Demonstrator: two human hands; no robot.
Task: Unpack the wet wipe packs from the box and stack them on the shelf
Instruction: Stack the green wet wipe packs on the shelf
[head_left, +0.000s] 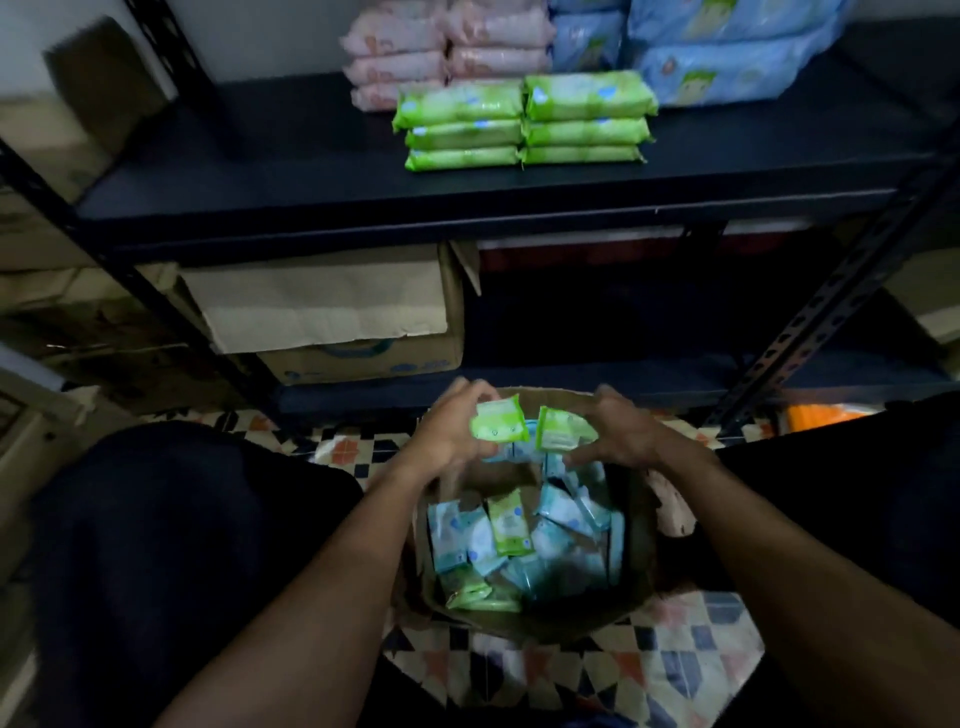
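A patterned tile floor (675, 654) in cream, orange and dark blue lay under an open cardboard box (524, 621) set between the person's knees in a dimly lit storeroom. The box held a loose jumble of small wet wipe packs (519, 540), most pale blue, a few bright green, lying at all angles. Above the far end of the box, the left hand (449, 431) gripped one small green pack (496, 420) by its edge, fingers curled round it, and the right hand (621, 431) grasped a second green pack (558, 428); the two packs hung just beside each other, both blurred. Beyond the hands stood a black metal shelf unit (467, 208) with perforated uprights. On its lower level, to the left, sat a second cardboard carton (332, 317) with an open flap and blue print on its side. On the dark upper shelf, two stacks of larger green packs (522, 122) stood side by side, touching, three high each. Behind them lay stacked pink packs (447, 47) on the left and blue packs (717, 57) on the right. More cardboard boxes (62, 156) were piled at the left of the room, out of focus.
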